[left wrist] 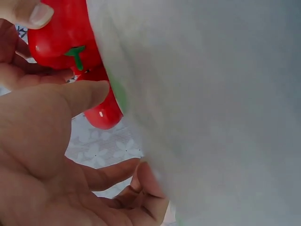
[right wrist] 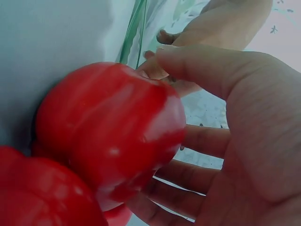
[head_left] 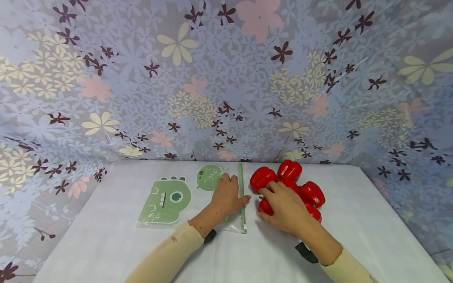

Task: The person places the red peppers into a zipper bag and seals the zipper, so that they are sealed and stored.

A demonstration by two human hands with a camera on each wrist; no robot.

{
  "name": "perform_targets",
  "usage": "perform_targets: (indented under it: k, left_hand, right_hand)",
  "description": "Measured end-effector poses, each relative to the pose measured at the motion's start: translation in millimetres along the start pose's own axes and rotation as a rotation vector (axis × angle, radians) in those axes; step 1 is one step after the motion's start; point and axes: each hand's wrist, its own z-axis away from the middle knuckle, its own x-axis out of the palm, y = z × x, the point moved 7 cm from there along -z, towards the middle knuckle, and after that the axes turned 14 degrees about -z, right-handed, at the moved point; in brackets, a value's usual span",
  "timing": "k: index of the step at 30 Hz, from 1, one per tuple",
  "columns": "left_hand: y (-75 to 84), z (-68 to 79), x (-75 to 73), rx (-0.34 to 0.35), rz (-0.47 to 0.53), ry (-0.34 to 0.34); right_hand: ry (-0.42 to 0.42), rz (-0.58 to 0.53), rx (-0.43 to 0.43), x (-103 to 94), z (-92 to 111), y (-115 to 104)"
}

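Note:
A clear zip bag (head_left: 203, 200) printed with a green cartoon dinosaur lies flat on the table, its green zip strip (head_left: 242, 177) to the right. My left hand (head_left: 226, 196) rests on the bag near that strip, thumb stretched to the right and the other fingers lightly bent. With my right hand (head_left: 286, 210) I hold a red bell pepper (right wrist: 110, 127) at the left of the pepper group. Thumb and fingers lie around its sides in the right wrist view. A green stem (left wrist: 76, 57) shows on it in the left wrist view.
Several more red bell peppers (head_left: 312, 194) sit close together behind and right of my right hand. White cloth covers the table (head_left: 371, 236). A flower-patterned fabric (head_left: 226, 78) hangs along the back and both sides.

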Motion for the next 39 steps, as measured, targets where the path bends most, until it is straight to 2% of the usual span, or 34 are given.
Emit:
perform_targets:
  k: [11, 20, 25, 29, 35, 39]
  left_hand:
    - [-2.0, -0.9, 1.4, 0.012, 0.091, -0.026]
    - [-7.6, -4.8, 4.6, -0.001, 0.237, -0.026]
    - [-11.3, -7.9, 9.7, 0.009, 0.278, -0.047]
    - [-15.4, -9.0, 11.1, 0.01, 0.334, -0.067]
    - [-20.8, -5.5, 7.3, 0.055, 0.429, -0.037]
    - [-27.2, -1.0, 6.0, 0.056, 0.487, -0.042]
  right_hand:
    - [-0.022, -0.029, -0.027, 3.8, 2, -5]
    - [-0.076, -0.083, 0.035, 2.0, 5, -5]
    - [-0.082, -0.101, 0.054, 0.0, 6, -4]
    - [-0.064, -0.118, 0.052, -2.8, 5, -5]
    - [-0.012, -0.172, 0.059, -8.8, 4, -7]
    - [0.038, -0.22, 0.032, -9.8, 1, -7]
